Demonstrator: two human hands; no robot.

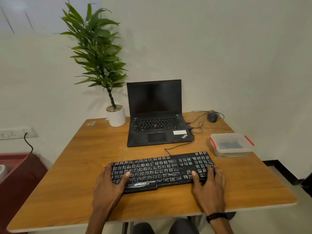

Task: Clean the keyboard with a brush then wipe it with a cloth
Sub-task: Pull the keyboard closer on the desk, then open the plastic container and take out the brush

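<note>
We see the left grip come in from the bottom edge, thumb flat on the keys, fingers bent round the left end of the keyboard. The right grip, black band at the wrist, mirrors it: thumb on the keys, fingers over the right end. Both grips clamp the keyboard.

The left fingers are mostly tucked behind the keyboard's end. The right fingertips are blurred and we can't count them. Both forearms are cut off at the frame bottom. The clear lidded box holds something dark that we can't make out.

The keyboard sits on the tabletop near its front edge, slightly skewed, spanning between the two grips. Its keys are smeared white and its cable runs back toward the laptop.
</note>
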